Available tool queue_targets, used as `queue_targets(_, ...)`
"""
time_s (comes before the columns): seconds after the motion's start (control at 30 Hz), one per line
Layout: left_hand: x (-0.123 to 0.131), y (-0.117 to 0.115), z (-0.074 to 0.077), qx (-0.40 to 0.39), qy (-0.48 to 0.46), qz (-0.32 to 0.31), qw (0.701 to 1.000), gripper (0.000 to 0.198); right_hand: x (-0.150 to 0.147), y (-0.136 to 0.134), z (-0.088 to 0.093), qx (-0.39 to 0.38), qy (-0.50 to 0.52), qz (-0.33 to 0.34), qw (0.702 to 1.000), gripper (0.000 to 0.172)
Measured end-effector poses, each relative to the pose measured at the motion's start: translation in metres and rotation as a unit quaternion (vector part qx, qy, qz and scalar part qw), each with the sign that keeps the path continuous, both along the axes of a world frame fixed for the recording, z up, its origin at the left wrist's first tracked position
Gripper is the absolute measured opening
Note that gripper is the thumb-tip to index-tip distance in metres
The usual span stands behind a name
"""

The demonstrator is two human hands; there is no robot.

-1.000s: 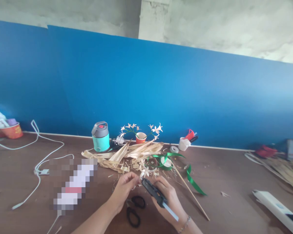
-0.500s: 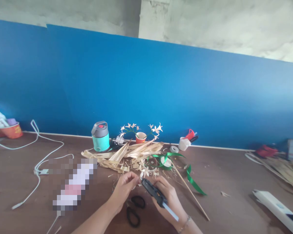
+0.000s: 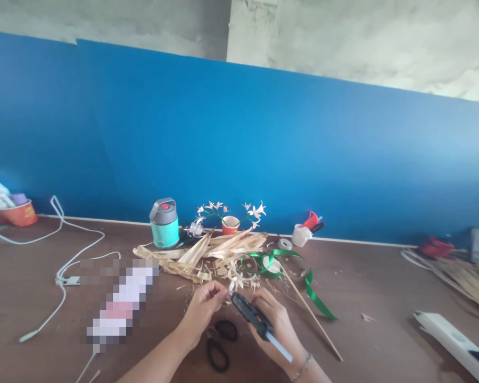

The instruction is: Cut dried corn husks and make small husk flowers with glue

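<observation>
My right hand [image 3: 272,315] is wrapped round a black glue gun [image 3: 250,315], with a pale glue stick [image 3: 279,347] poking out of its back end. The nozzle points up and left, close to the fingertips of my left hand [image 3: 203,308]. Those fingers are pinched together; whatever is between them is too small to make out. Pale husk flowers [image 3: 237,280] lie just beyond the nozzle. Below my hands, black-handled scissors [image 3: 217,355] rest on the brown table [image 3: 151,319], their blades partly hidden.
Dried corn husks [image 3: 199,254] and scraps spread beyond my hands. Green ribbon [image 3: 317,298] and a thin wooden stick [image 3: 315,318] lie to the right. Behind stand a turquoise flask [image 3: 165,231], a paper cup [image 3: 230,225] with flower stems and a white holder [image 3: 301,235]. Cables [image 3: 69,260] run at left.
</observation>
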State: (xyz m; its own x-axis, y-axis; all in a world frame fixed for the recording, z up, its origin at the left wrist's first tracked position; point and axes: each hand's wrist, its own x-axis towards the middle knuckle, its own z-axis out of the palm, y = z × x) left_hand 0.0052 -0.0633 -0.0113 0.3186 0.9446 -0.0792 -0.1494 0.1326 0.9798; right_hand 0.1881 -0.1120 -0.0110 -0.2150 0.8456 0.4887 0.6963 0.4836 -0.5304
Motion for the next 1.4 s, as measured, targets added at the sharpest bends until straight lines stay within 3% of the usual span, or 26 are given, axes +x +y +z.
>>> queue_targets(0.7, 0.0, -0.001, 0.006, 0.006, 0.007, 0.012, 1.0, 0.028, 0.0, -0.001, 0.002, 0.035, -0.004, -0.006, 0.999, 0.014)
queue_targets(0.8, -0.001, 0.0, 0.003, 0.003, 0.011, 0.013, 1.0, 0.028, 0.005, -0.002, 0.007, 0.046, -0.03, -0.028, 0.998, 0.011)
queue_targets(0.9, -0.002, 0.001, 0.002, 0.002, 0.006, 0.018, 1.0, 0.029, 0.016, -0.002, 0.013, 0.043, -0.075, -0.1, 0.991, 0.008)
queue_targets(1.03, -0.002, 0.001, 0.004, 0.005, 0.01, 0.031, 0.999, 0.028, 0.039, 0.001, 0.015, 0.01, -0.149, -0.25, 0.957, 0.011)
queue_targets(1.17, -0.001, 0.0, 0.006, 0.011, 0.002, 0.038, 0.999, 0.027, 0.06, 0.002, 0.007, -0.117, -0.212, -0.363, 0.9, 0.017)
queue_targets(1.27, -0.002, -0.001, 0.006, 0.011, 0.006, 0.045, 0.999, 0.027, 0.07, 0.001, 0.003, -0.209, -0.232, -0.408, 0.858, 0.017)
queue_targets(1.4, -0.002, 0.0, 0.007, 0.004, 0.007, 0.04, 0.999, 0.028, 0.073, 0.0, 0.007, -0.28, -0.228, -0.414, 0.836, 0.015)
